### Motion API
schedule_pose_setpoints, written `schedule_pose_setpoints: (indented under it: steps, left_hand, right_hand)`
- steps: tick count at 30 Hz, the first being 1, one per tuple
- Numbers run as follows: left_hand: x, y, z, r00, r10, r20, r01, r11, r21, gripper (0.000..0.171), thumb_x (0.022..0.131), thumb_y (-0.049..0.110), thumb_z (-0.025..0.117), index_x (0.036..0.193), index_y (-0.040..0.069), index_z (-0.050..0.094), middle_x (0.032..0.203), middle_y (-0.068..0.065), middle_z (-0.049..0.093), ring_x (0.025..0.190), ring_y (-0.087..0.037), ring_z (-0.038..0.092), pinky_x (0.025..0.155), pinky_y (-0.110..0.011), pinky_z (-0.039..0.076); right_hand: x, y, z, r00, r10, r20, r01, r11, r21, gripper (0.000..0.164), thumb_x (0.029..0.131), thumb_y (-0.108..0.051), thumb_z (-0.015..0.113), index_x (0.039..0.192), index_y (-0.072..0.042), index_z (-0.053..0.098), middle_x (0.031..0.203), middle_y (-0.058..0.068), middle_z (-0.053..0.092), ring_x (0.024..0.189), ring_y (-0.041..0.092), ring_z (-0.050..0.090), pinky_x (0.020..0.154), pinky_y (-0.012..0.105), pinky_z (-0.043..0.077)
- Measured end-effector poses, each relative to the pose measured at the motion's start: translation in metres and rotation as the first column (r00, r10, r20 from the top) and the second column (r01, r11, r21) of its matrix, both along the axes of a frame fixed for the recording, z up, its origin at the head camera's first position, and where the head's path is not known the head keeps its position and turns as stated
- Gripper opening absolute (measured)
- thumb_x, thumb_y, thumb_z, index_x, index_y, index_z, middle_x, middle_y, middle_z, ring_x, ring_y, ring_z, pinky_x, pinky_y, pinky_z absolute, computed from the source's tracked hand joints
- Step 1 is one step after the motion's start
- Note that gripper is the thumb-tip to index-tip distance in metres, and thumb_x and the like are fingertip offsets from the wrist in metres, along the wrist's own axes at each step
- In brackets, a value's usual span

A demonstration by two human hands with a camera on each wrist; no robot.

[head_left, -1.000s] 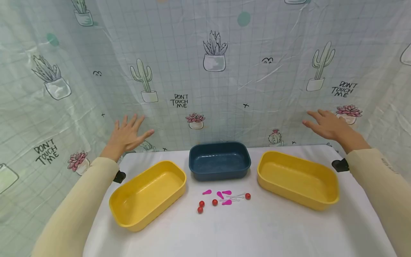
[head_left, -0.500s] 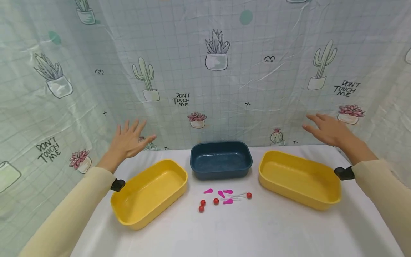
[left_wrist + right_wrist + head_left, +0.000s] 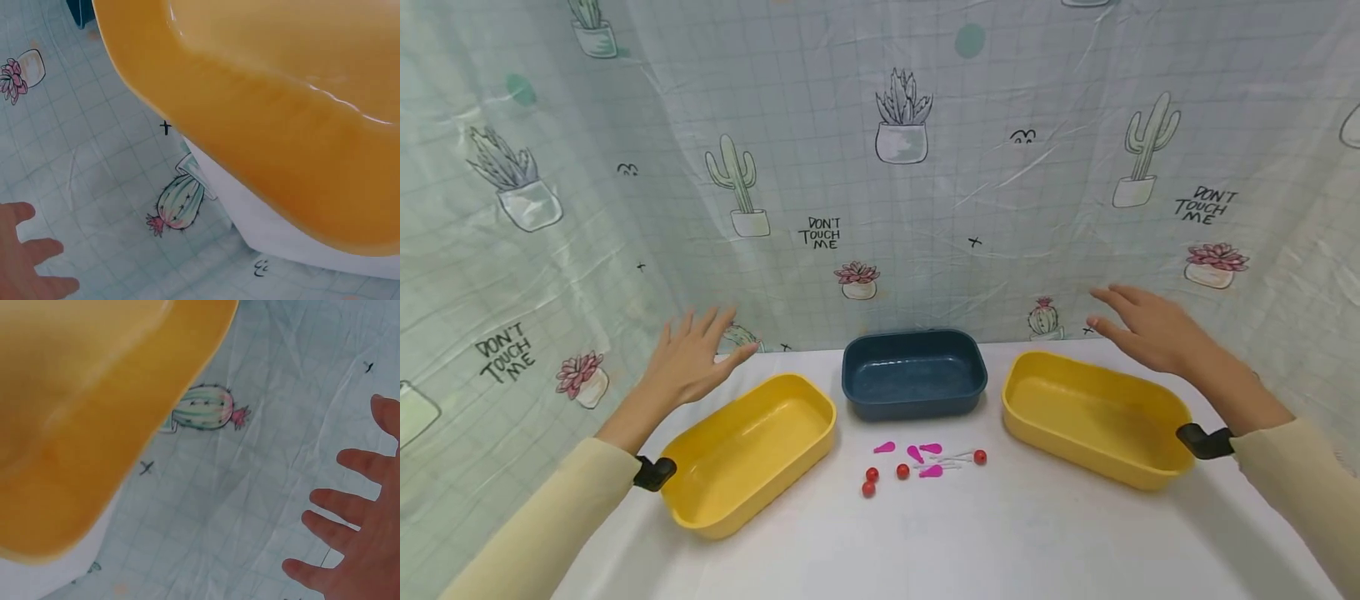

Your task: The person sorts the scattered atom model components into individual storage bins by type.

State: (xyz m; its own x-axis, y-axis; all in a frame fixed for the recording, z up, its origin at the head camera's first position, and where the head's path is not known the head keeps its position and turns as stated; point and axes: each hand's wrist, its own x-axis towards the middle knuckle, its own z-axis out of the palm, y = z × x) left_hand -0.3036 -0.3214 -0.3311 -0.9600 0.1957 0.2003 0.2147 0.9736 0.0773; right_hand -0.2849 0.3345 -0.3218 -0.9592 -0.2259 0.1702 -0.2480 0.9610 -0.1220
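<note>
My left hand (image 3: 692, 360) hovers with spread fingers at the far outer side of the left yellow tray (image 3: 756, 442), holding nothing. On the other side my right hand (image 3: 1152, 329), also holding nothing, hangs above the back of the right yellow tray (image 3: 1097, 417). In the left wrist view, fingertips (image 3: 44, 252) show low at the left, apart from the yellow tray (image 3: 262, 150). The right wrist view has the spread right hand (image 3: 365, 534) at the right edge, clear of its yellow tray (image 3: 119, 444).
A dark blue tray (image 3: 915, 408) stands at the table's back between the yellow ones. Before it lie several red balls (image 3: 902, 472), several pink bulb-shaped pieces (image 3: 931, 472) and thin white sticks (image 3: 953, 457). A cactus-print curtain (image 3: 940, 200) hangs behind the white table (image 3: 917, 542).
Both hands have come lower and nearer the body, the right also slightly inward. The trays and small pieces have not moved on the table.
</note>
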Motion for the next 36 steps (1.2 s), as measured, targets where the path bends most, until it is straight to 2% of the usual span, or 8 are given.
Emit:
schedule_pose_setpoints:
  steps: [8, 14, 17, 23, 27, 31, 33, 36]
  left_hand:
    - [0.027, -0.003, -0.006, 1.0, 0.007, 0.011, -0.007, 1.0, 0.022, 0.089, 0.099, 0.074, 0.039, 0.167, 0.022, 0.016, 0.168, -0.028, 0.022, 0.152, -0.06, 0.015, 0.113, -0.086, 0.004]
    - [0.049, -0.01, -0.017, 1.0, 0.012, 0.003, -0.012, 0.998, 0.056, 0.087, 0.101, 0.07, 0.041, 0.164, 0.013, 0.025, 0.164, -0.028, 0.031, 0.148, -0.055, 0.029, 0.11, -0.087, 0.012]
    - [0.056, -0.014, -0.023, 1.0, 0.002, -0.001, -0.002, 0.996, 0.093, 0.081, 0.103, 0.065, 0.041, 0.163, 0.012, 0.029, 0.162, -0.029, 0.036, 0.144, -0.055, 0.036, 0.109, -0.084, 0.023]
    - [0.067, -0.027, -0.041, 0.997, 0.009, 0.072, -0.025, 0.974, 0.224, 0.073, 0.107, 0.057, 0.041, 0.162, 0.011, 0.031, 0.161, -0.03, 0.036, 0.142, -0.056, 0.038, 0.106, -0.08, 0.034]
    - [0.069, -0.038, -0.062, 0.992, -0.012, 0.122, -0.037, 0.921, 0.388, 0.065, 0.108, 0.047, 0.047, 0.159, 0.007, 0.037, 0.157, -0.031, 0.042, 0.136, -0.055, 0.047, 0.104, -0.072, 0.045]
    - [0.069, -0.049, -0.085, 0.983, -0.009, 0.185, -0.093, 0.838, 0.537, 0.054, 0.11, 0.034, 0.046, 0.156, 0.007, 0.041, 0.151, -0.031, 0.05, 0.13, -0.051, 0.056, 0.102, -0.055, 0.056]
    - [0.071, -0.053, -0.094, 0.976, -0.004, 0.217, -0.13, 0.791, 0.598, 0.049, 0.111, 0.03, 0.043, 0.155, 0.007, 0.042, 0.15, -0.029, 0.052, 0.128, -0.042, 0.06, 0.1, -0.037, 0.058]
    - [0.073, -0.056, -0.104, 0.963, -0.007, 0.269, -0.185, 0.71, 0.68, 0.048, 0.113, 0.03, 0.037, 0.156, 0.008, 0.041, 0.151, -0.026, 0.052, 0.119, -0.016, 0.065, 0.091, -0.014, 0.052]
  right_hand:
    - [0.023, -0.027, -0.011, 0.998, 0.061, -0.007, -0.062, 0.996, -0.064, 0.066, 0.105, -0.045, 0.056, 0.156, -0.006, 0.041, 0.156, 0.031, 0.041, 0.141, 0.055, 0.039, 0.11, 0.076, 0.034]
    - [0.037, -0.049, -0.025, 0.992, 0.117, -0.041, -0.12, 0.987, -0.104, 0.052, 0.105, -0.036, 0.058, 0.149, -0.008, 0.051, 0.149, 0.027, 0.051, 0.135, 0.051, 0.048, 0.107, 0.072, 0.042]
    - [0.041, -0.058, -0.033, 0.985, 0.144, -0.091, -0.156, 0.979, -0.132, 0.043, 0.104, -0.028, 0.061, 0.143, -0.008, 0.058, 0.142, 0.024, 0.058, 0.129, 0.047, 0.055, 0.104, 0.068, 0.048]
    - [0.044, -0.075, -0.05, 0.963, 0.217, -0.162, -0.251, 0.939, -0.235, 0.033, 0.101, -0.017, 0.066, 0.132, -0.007, 0.066, 0.124, 0.012, 0.07, 0.106, 0.029, 0.067, 0.085, 0.043, 0.061]
    - [0.045, -0.09, -0.056, 0.949, 0.268, -0.167, -0.306, 0.91, -0.28, 0.027, 0.099, -0.016, 0.067, 0.126, -0.01, 0.07, 0.118, 0.004, 0.072, 0.096, 0.016, 0.065, 0.074, 0.028, 0.06]
    - [0.045, -0.106, -0.063, 0.936, 0.303, -0.177, -0.344, 0.889, -0.301, 0.021, 0.097, -0.014, 0.069, 0.117, -0.013, 0.074, 0.109, 0.0, 0.074, 0.09, 0.01, 0.065, 0.074, 0.027, 0.061]
    - [0.045, -0.114, -0.068, 0.939, 0.31, -0.151, -0.343, 0.88, -0.329, 0.019, 0.097, -0.013, 0.069, 0.115, -0.014, 0.075, 0.106, -0.003, 0.075, 0.089, 0.007, 0.065, 0.075, 0.026, 0.061]
    - [0.044, -0.123, -0.077, 0.945, 0.319, -0.073, -0.322, 0.868, -0.379, 0.017, 0.099, -0.017, 0.068, 0.114, -0.016, 0.075, 0.103, -0.006, 0.075, 0.088, 0.005, 0.064, 0.077, 0.023, 0.059]
